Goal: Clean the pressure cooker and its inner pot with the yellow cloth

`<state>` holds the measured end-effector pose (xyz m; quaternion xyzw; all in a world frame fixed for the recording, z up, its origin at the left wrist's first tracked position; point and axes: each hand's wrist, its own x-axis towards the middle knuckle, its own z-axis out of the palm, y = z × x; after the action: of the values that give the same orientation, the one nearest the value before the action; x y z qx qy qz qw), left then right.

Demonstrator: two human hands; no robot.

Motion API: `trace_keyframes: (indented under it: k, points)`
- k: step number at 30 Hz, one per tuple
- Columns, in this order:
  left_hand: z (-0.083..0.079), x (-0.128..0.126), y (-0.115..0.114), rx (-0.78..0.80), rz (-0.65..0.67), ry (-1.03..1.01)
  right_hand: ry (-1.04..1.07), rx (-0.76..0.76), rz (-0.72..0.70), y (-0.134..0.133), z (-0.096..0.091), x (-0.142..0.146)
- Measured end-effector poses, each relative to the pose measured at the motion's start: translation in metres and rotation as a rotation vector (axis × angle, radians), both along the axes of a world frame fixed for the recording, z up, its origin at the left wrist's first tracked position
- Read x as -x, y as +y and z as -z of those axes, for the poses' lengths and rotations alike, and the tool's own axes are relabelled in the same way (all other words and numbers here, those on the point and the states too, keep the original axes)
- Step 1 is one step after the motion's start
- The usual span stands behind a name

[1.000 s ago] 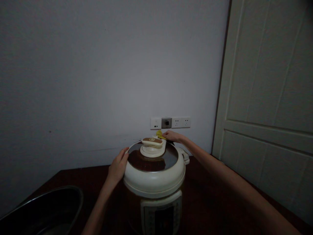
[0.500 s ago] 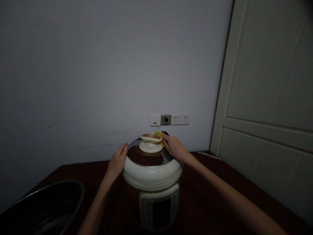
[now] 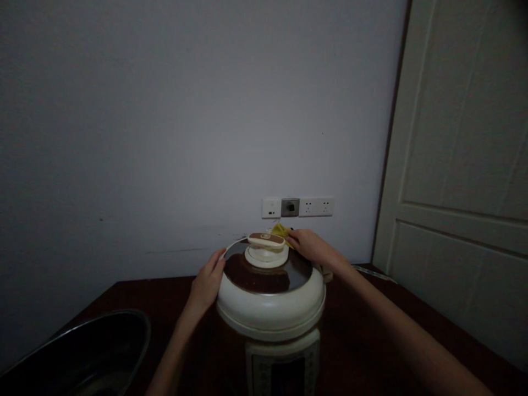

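Note:
In the head view an electric pressure cooker point(image 3: 272, 311) stands upright in front of me, white and dark brown, with a control panel point(image 3: 284, 368) low on its front. A cream and brown handle point(image 3: 266, 241) tops its closed lid. My left hand point(image 3: 208, 279) is closed against the left edge of the lid, steadying the cooker. A yellow cloth point(image 3: 280, 230) is pinched in my right hand point(image 3: 311, 246), at the back right of the lid beside the handle. Part of the cloth is hidden by the fingers and the handle.
A large dark metal basin point(image 3: 140, 322) sits at the lower left on the dark red table point(image 3: 165, 289). Behind is a pale wall with sockets and a switch point(image 3: 290, 207). A light panelled door point(image 3: 454, 220) stands at the right. A thin strip point(image 3: 375, 272) lies at the back right.
The view has shifted, so the cooker appears farther right and lower. My right hand with the yellow cloth has moved slightly away from the handle, to the right. The left hand stays on the lid edge.

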<state>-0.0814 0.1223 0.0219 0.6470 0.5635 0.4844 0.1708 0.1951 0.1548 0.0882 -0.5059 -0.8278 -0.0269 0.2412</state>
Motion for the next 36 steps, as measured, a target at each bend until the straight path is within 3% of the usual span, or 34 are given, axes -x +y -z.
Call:
trace_keyframes:
  k: [3, 6, 9, 12, 16, 19, 22, 27, 30, 33, 36]
  points:
    - [0.0, 0.0, 0.001, -0.013, 0.009, -0.006, -0.024, 0.056, -0.043, 0.025, -0.007, -0.007]
    - [0.0, -0.001, 0.002, -0.004, 0.009, -0.001, -0.037, 0.066, -0.07, 0.027, -0.012, -0.009]
    - [-0.001, -0.001, 0.002, 0.007, 0.008, 0.006, -0.054, 0.046, -0.092, 0.005, -0.012, -0.005]
    - [-0.002, -0.002, 0.001, -0.002, 0.006, 0.011, -0.089, -0.066, -0.092, -0.027, -0.01, 0.003]
    - [-0.002, -0.001, 0.001, -0.019, 0.016, 0.001, -0.139, -0.125, 0.043, -0.06, -0.004, 0.014]
    - [-0.001, 0.0, 0.002, -0.014, 0.023, -0.003, -0.138, -0.067, 0.167, -0.066, 0.001, 0.019]
    - [0.0, 0.0, 0.002, -0.022, 0.021, -0.007, -0.105, -0.082, 0.203, -0.054, 0.003, 0.02]
    - [-0.002, -0.001, -0.001, -0.003, 0.009, -0.005, 0.052, -0.042, 0.007, -0.011, -0.003, 0.011]
    - [-0.002, -0.002, -0.001, 0.008, 0.005, 0.001, 0.097, 0.003, -0.104, 0.0, -0.008, 0.004]
    - [-0.002, -0.002, -0.001, -0.001, 0.009, 0.004, 0.054, 0.06, -0.135, -0.014, -0.012, 0.003]
    - [-0.001, -0.001, 0.0, -0.019, 0.017, 0.0, -0.029, 0.027, -0.101, -0.045, -0.014, 0.009]
